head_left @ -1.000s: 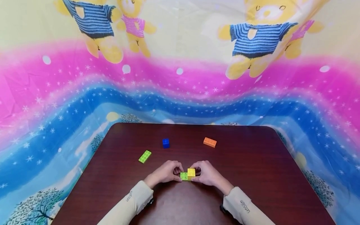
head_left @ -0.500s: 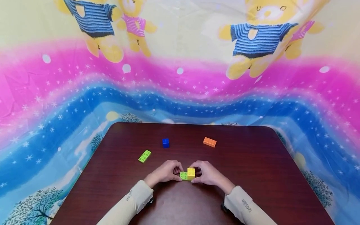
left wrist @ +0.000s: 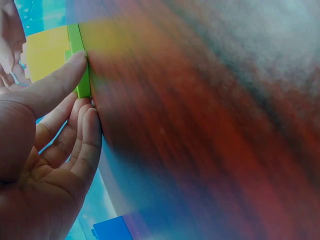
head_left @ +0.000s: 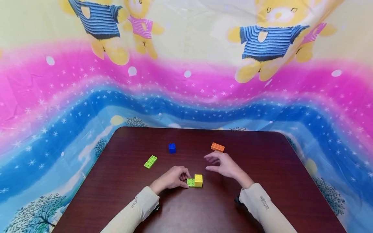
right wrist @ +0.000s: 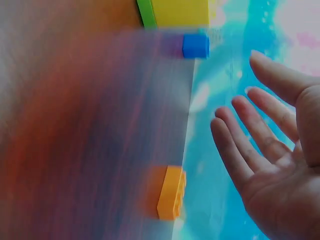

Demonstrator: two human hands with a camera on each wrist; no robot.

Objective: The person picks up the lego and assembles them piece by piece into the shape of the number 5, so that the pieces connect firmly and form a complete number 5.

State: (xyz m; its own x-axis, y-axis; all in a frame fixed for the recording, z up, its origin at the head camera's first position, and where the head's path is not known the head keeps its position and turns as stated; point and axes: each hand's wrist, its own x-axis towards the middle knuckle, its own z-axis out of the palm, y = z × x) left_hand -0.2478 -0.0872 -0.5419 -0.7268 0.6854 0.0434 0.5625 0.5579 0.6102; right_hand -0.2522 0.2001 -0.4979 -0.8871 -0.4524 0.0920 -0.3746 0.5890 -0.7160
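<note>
Holding left hand (head_left: 175, 177): my grip pinches the flat green block (head_left: 190, 183), down at the surface (head_left: 180, 213); tugging too hard could make it slide or tip.
Yellow block (head_left: 198, 180): sits on the green one's right end; a bump could pop it off if it's loose.
Right hand (head_left: 225, 165): holds nothing, fingers apart, near the orange block (head_left: 217, 147); reaching too fast could knock that away.
</note>
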